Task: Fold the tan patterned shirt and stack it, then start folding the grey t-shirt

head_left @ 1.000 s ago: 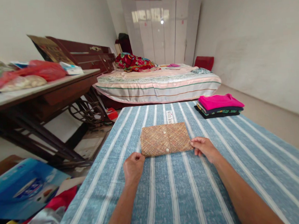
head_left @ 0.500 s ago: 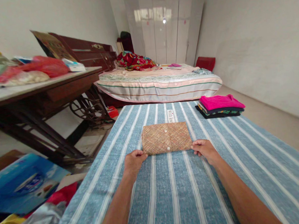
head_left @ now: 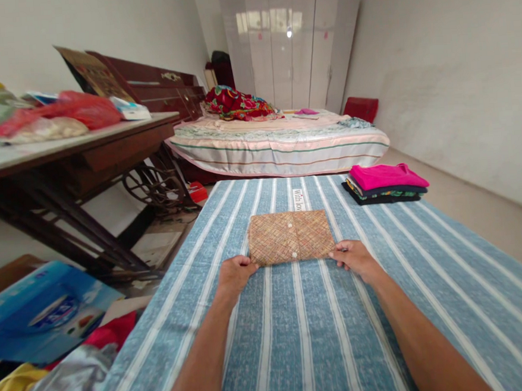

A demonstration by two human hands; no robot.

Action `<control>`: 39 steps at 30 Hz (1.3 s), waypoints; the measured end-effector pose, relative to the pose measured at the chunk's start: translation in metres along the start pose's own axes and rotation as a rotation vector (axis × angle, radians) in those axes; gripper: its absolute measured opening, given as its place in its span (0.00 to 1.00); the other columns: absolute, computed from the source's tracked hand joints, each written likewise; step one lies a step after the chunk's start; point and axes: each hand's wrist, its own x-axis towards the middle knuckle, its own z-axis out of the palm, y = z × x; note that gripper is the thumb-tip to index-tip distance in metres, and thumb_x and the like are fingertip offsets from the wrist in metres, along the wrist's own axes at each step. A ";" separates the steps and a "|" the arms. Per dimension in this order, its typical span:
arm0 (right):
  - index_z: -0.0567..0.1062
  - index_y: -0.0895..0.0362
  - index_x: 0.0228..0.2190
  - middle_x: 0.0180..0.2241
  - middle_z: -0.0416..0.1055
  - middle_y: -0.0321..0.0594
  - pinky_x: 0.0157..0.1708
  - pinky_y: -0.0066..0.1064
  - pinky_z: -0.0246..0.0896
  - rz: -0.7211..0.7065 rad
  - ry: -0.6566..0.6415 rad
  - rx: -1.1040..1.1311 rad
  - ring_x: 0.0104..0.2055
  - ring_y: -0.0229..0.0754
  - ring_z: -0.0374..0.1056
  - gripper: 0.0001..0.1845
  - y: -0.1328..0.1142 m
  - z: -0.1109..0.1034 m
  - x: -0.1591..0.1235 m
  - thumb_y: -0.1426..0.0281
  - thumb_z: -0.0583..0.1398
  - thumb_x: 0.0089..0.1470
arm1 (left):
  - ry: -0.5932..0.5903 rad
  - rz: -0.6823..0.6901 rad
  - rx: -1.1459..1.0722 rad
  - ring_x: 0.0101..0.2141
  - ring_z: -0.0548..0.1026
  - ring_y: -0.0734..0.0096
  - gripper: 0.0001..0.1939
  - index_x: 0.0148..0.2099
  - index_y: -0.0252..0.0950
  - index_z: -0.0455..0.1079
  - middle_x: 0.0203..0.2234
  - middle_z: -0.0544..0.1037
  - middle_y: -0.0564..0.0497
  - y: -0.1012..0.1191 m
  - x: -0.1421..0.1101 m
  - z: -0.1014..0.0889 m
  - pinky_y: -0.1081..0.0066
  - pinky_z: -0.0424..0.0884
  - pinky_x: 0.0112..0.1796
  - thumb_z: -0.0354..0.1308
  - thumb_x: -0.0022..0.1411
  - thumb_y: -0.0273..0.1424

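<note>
A folded brown checked shirt lies flat as a rectangle on the blue striped cloth, two pale buttons showing down its middle. At its near left corner, my left hand pinches the edge between thumb and fingers. My right hand grips the near right corner in the same way, its fingers curled. Beyond to the right sits a stack of folded clothes with a bright pink garment on top and darker ones beneath.
At left stands a sewing-machine table carrying red plastic bags. Below it are a blue box and loose clothes. A bed with a red floral quilt lies beyond, before a white wardrobe.
Both hands keep hold of the shirt's near corners and the shirt stays in place. The view has shifted slightly.
</note>
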 end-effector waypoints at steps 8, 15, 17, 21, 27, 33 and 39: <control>0.68 0.58 0.16 0.10 0.63 0.30 0.13 0.21 0.49 0.020 0.018 -0.037 0.14 0.33 0.60 0.08 -0.006 0.003 0.000 0.73 0.64 0.39 | -0.071 -0.079 -0.069 0.18 0.58 0.78 0.10 0.18 0.35 0.69 0.11 0.64 0.59 0.006 0.003 -0.005 0.74 0.52 0.22 0.61 0.38 0.37; 0.69 0.59 0.17 0.10 0.63 0.31 0.13 0.20 0.47 0.052 -0.004 0.036 0.13 0.31 0.58 0.08 -0.008 0.002 -0.001 0.73 0.63 0.39 | -0.130 -0.150 -0.116 0.19 0.61 0.77 0.10 0.21 0.34 0.68 0.13 0.66 0.58 0.016 0.005 -0.006 0.74 0.55 0.23 0.62 0.34 0.35; 0.70 0.59 0.17 0.10 0.64 0.31 0.13 0.20 0.48 0.052 -0.012 0.070 0.13 0.30 0.58 0.07 -0.007 0.002 0.000 0.72 0.63 0.40 | -0.149 -0.179 -0.132 0.20 0.62 0.77 0.12 0.23 0.34 0.70 0.15 0.68 0.57 0.019 0.005 -0.008 0.74 0.56 0.23 0.63 0.35 0.36; 0.69 0.59 0.16 0.11 0.65 0.32 0.13 0.19 0.49 0.056 -0.012 0.130 0.14 0.30 0.59 0.09 -0.005 0.002 0.003 0.71 0.64 0.39 | -0.163 -0.233 -0.145 0.20 0.63 0.77 0.13 0.23 0.34 0.69 0.15 0.69 0.56 0.024 0.006 -0.010 0.75 0.55 0.23 0.64 0.34 0.36; 0.69 0.58 0.17 0.11 0.66 0.34 0.12 0.19 0.50 0.071 -0.014 0.204 0.12 0.30 0.59 0.11 -0.002 0.003 0.006 0.69 0.66 0.37 | -0.218 -0.244 -0.133 0.18 0.61 0.78 0.13 0.18 0.35 0.64 0.12 0.67 0.56 0.030 0.012 -0.010 0.75 0.52 0.20 0.65 0.32 0.35; 0.69 0.59 0.18 0.11 0.66 0.34 0.11 0.18 0.52 0.069 -0.001 0.284 0.13 0.32 0.62 0.12 -0.002 0.002 0.006 0.67 0.65 0.39 | -0.135 -0.217 -0.180 0.15 0.58 0.80 0.14 0.20 0.35 0.65 0.12 0.66 0.56 0.025 0.013 -0.009 0.76 0.49 0.18 0.65 0.33 0.37; 0.68 0.58 0.18 0.12 0.66 0.32 0.11 0.18 0.53 0.052 0.029 0.356 0.15 0.33 0.65 0.13 -0.002 0.002 0.006 0.66 0.67 0.36 | 0.082 -0.075 -0.210 0.15 0.56 0.82 0.14 0.18 0.36 0.62 0.11 0.63 0.59 0.017 0.003 0.005 0.76 0.49 0.18 0.63 0.37 0.39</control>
